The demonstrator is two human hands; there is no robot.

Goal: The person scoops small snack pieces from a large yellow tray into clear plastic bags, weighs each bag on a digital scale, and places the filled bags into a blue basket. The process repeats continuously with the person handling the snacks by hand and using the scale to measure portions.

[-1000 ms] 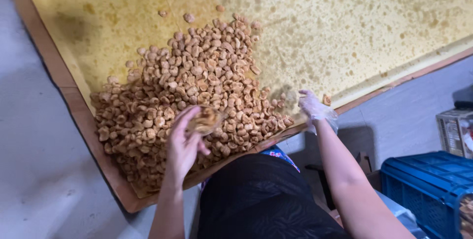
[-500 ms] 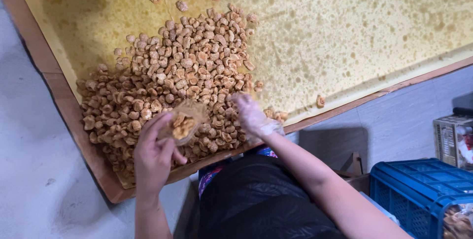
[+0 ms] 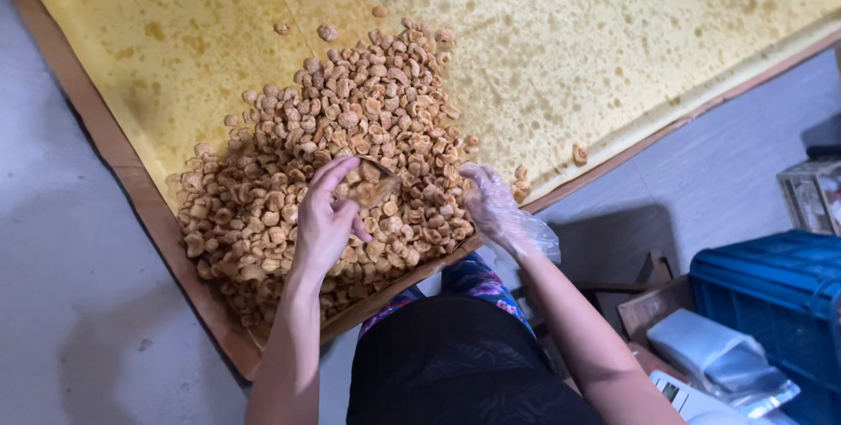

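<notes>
**Scooping through a snack pile**

Reaching down, the bare left hand (image 3: 326,219) pinches a small clear plastic bag (image 3: 375,187) over the heap of golden-brown fried snack pieces (image 3: 337,149). The clear-gloved right hand (image 3: 492,204) rests open, fingers touching pieces just beside the bag.

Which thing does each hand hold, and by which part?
Left hand holds a small clear bag, fingers at its rim. The gloved right hand rests on the pile of snacks.

Bare yellow paper (image 3: 613,48) open beyond and right of snack pile (image 3: 333,162); blue crate (image 3: 771,293) and clutter crowding near right; grey floor (image 3: 61,302) free at left.
</notes>
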